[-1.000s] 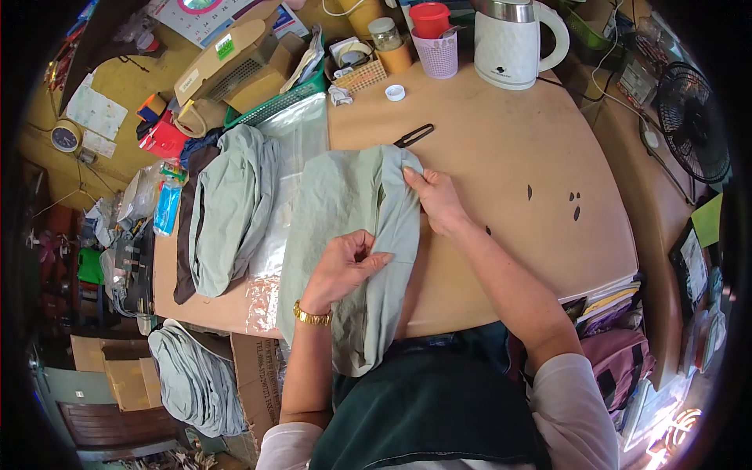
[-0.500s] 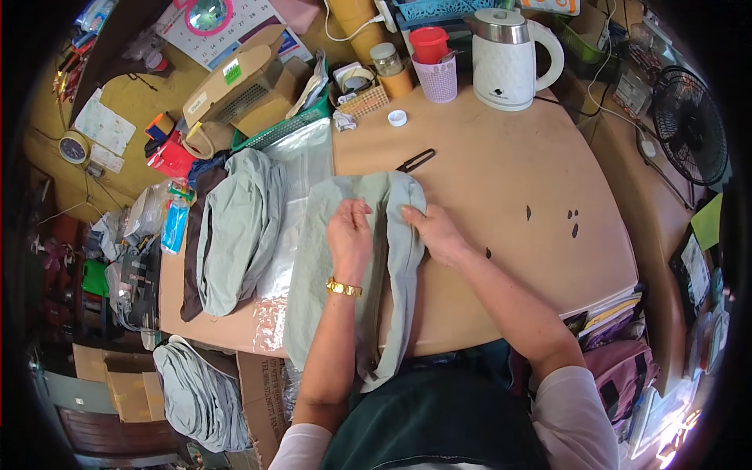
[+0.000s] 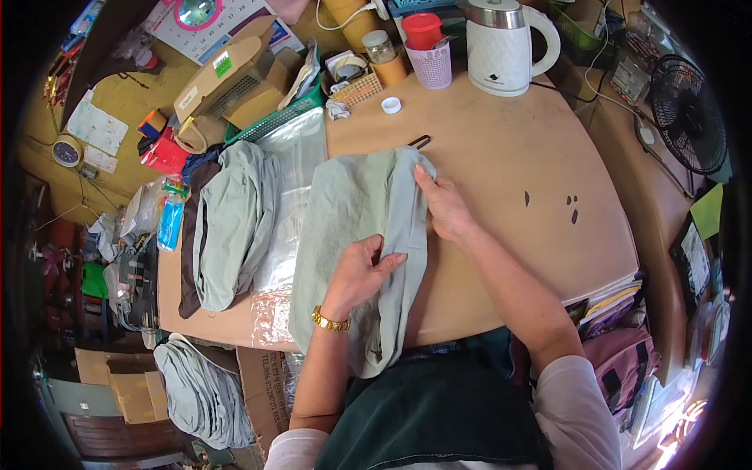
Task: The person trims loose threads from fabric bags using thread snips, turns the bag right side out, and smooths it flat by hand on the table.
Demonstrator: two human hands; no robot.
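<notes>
A folded grey-green cloth (image 3: 341,196) lies on the brown table (image 3: 501,258) in front of me, its near end hanging at the table edge. My right hand (image 3: 445,205) grips its right edge near the far corner, thumb on top and the other fingers underneath. Lower down, my left hand (image 3: 364,274) is closed on the fold running along the cloth, with the thumb toward the right; the fingertips are partly hidden. A black tool with a looped end (image 3: 421,142) pokes out beyond the cloth's far edge, mostly covered.
Left of the cloth are clear plastic bags (image 3: 286,204) and a second grey-green cloth pile (image 3: 235,235). A white kettle (image 3: 501,51), a lilac cup (image 3: 429,66) and a white cap (image 3: 391,105) stand at the back. More folded cloth (image 3: 200,392) sits below the table's left.
My left hand has come down toward me along the fold and turned. My right hand has shifted slightly away and right, and the cloth's far edge now covers more of the black tool.
</notes>
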